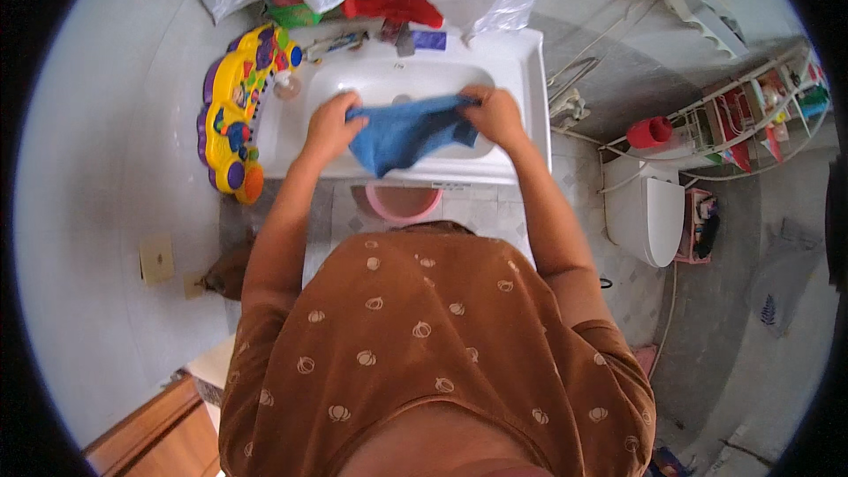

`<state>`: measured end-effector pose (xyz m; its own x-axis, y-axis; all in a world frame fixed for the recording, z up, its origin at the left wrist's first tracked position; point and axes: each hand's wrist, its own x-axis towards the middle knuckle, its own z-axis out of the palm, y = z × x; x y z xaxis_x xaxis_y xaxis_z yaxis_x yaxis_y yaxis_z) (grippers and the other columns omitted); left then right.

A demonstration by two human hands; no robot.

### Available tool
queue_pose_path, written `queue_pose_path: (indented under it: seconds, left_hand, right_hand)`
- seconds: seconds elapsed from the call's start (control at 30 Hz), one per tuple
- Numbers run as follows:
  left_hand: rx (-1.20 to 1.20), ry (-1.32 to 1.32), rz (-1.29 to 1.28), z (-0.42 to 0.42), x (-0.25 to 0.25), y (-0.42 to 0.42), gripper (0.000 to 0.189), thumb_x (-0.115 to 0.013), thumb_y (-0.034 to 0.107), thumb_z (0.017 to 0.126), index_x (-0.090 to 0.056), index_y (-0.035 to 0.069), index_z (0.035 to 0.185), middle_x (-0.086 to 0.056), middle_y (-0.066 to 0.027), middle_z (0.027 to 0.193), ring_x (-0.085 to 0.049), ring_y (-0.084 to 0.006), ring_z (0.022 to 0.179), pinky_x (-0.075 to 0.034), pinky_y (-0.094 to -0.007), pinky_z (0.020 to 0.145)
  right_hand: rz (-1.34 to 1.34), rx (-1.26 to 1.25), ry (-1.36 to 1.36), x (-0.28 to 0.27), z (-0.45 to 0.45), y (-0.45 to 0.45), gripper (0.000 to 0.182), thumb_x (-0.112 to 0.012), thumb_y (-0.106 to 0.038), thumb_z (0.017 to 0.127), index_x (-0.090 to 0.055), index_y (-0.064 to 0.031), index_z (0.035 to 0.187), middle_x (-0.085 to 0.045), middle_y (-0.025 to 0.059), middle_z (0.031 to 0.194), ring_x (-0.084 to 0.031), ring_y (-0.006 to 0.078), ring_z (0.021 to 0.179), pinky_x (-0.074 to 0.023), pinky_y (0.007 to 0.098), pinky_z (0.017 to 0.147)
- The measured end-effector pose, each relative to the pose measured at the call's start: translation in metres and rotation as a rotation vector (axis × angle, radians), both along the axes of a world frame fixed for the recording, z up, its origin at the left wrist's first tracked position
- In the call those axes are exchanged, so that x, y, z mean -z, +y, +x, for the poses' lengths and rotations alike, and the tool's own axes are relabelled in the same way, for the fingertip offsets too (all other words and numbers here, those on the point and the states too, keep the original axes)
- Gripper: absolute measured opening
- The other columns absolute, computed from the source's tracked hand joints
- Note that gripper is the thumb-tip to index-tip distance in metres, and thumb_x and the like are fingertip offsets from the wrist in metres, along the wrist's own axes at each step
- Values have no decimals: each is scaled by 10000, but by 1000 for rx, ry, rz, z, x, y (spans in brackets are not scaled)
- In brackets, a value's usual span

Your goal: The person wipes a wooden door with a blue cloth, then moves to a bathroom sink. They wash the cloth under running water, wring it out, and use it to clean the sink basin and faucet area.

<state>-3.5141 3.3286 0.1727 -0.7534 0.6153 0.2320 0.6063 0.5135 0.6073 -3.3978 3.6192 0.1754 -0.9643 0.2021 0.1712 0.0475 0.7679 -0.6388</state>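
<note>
A blue cloth is stretched between my two hands above a white sink basin. My left hand grips its left end, and my right hand grips its upper right corner. The cloth sags in the middle, and its lower edge hangs over the basin's near side. Part of the basin and its drain is hidden behind the cloth.
A yellow and purple toy keyboard stands at the sink's left. Along the back ledge lie a red cloth and a purple packet. A pink basin is on the floor below. At the right are a toilet and a wire rack.
</note>
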Motion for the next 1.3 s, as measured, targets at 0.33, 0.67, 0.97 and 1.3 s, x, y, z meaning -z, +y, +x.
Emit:
queue_pose_path:
  seconds: [0.33,0.67,0.97,1.3]
  left_hand:
    - [-23,398,-29,-40,9,5,194,-641,-7,724,-546,72,874,-566,-105,866,-566,-337,881,-450,-448,764]
    - [-41,-258,-141,-10,159,-14,305,-700,198,809,-640,40,1063,-627,-147,1064,-593,-341,1025,-481,-429,871]
    - [-397,-1011,291,5,199,-15,342,-676,254,896,-653,1,1125,-688,-95,1061,-628,-174,958,-490,-313,868]
    - [-484,-1190,448,-7,215,-12,381,-644,321,917,-647,7,1135,-677,-77,995,-619,-133,920,-486,-281,832]
  right_hand:
    - [56,30,265,25,-47,-21,211,-626,14,752,-721,-79,916,-672,102,983,-666,319,855,-529,395,753]
    - [149,-152,-481,219,-86,-8,710,-681,-336,840,-387,-167,1464,-325,153,1541,-333,381,1395,-344,435,1126]
    - [104,61,-601,278,-175,-67,664,-610,-436,886,-370,-250,1477,-266,133,1567,-216,352,1453,-268,602,1111]
    - [397,-76,-464,307,-150,-52,558,-657,-331,858,-516,-202,1382,-354,7,1530,-251,246,1442,-190,615,1116]
